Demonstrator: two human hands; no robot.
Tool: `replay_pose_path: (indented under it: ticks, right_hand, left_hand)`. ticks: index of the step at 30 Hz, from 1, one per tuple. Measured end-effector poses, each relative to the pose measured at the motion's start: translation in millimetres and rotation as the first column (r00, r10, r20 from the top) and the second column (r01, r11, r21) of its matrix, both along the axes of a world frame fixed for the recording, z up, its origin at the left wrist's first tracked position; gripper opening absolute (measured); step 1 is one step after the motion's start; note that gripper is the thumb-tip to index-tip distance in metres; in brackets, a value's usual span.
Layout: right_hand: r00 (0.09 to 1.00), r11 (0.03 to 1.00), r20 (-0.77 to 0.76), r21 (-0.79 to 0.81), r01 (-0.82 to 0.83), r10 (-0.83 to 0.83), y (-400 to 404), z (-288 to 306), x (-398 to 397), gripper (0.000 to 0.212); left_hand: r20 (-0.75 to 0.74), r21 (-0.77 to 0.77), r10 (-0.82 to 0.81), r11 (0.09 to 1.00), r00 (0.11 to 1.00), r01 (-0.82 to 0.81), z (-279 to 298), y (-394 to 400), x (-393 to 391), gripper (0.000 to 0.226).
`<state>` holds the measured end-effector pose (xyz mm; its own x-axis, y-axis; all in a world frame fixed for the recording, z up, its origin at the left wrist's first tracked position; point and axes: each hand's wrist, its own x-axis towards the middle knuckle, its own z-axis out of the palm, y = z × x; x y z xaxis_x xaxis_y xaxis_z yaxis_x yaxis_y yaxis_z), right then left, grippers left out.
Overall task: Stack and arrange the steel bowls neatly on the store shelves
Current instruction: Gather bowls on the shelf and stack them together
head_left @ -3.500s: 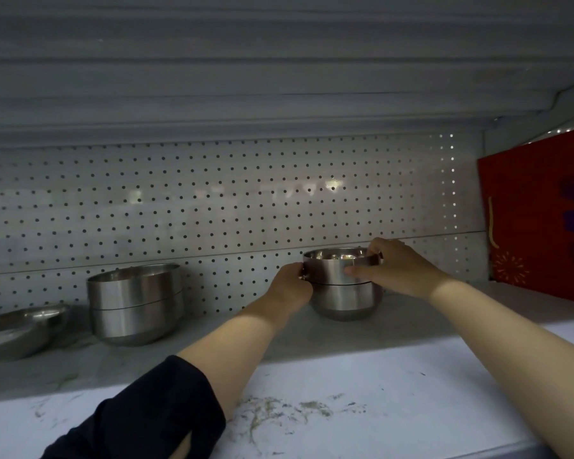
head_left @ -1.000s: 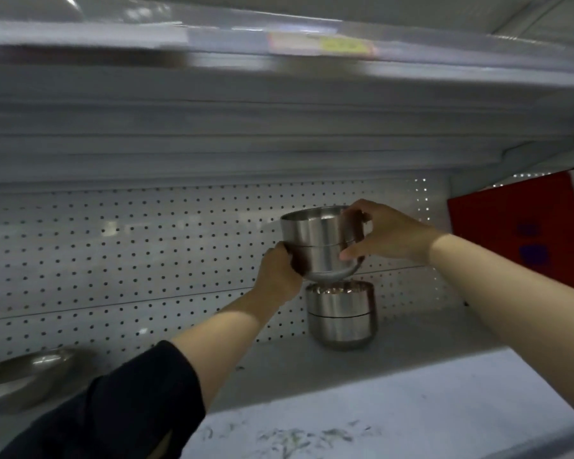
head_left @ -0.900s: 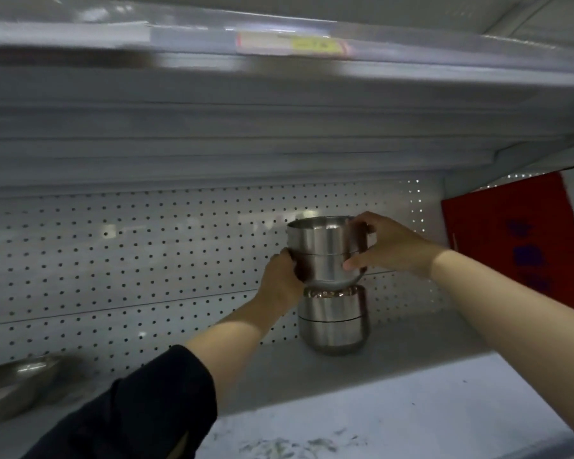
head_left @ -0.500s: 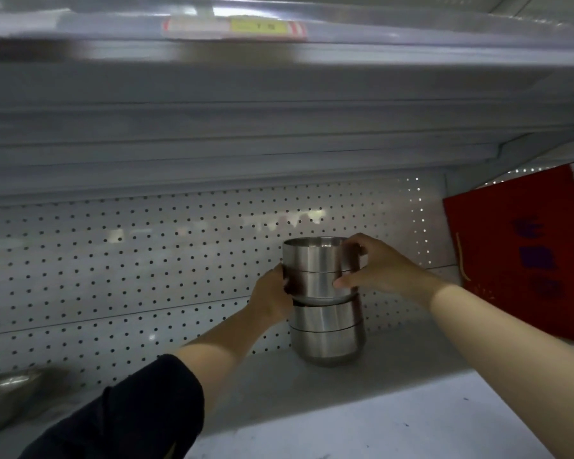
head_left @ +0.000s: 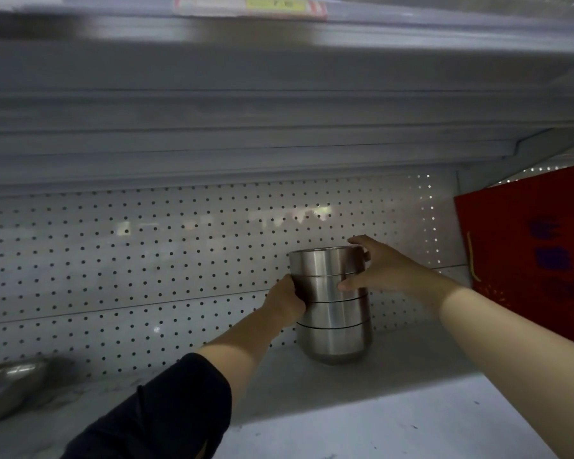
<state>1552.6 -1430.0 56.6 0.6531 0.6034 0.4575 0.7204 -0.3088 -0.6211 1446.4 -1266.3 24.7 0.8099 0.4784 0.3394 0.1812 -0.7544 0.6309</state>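
Note:
A stack of several steel bowls (head_left: 332, 339) stands on the white shelf (head_left: 362, 419) against the pegboard back wall. The upper bowls are nested into the lower ones. My left hand (head_left: 287, 303) grips the left side of the stack around its middle. My right hand (head_left: 380, 268) holds the upper bowls from the right, thumb on the front and fingers over the rim behind. Another steel bowl (head_left: 7, 385) lies at the far left of the shelf, partly cut off by the frame edge.
A red paper bag (head_left: 527, 253) stands on the shelf just right of the stack. The shelf above (head_left: 279, 61) hangs low overhead, with a price label (head_left: 252, 5) on its front edge. The perforated back wall (head_left: 146, 260) closes the rear.
Both hands carried two nested bowls over and lowered them onto the two standing ones. The stack now sits fully nested, and my right hand's fingers have loosened a little.

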Motion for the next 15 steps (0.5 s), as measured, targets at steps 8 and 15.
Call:
replay_pose_path:
  ticks: [8,15]
  right_hand:
    - [0.994,0.997,0.079,-0.042,0.072,-0.069,3,-4,-18,0.099]
    - [0.965,0.99,0.238,0.114,0.084,-0.11,46,25,-120,0.069]
  left_hand:
    - [0.028,-0.126,-0.024,0.992,0.999,0.027,-3,11,-20,0.051]
    - [0.123,-0.029,0.023,0.999,0.992,-0.019,-5,65,-139,0.046]
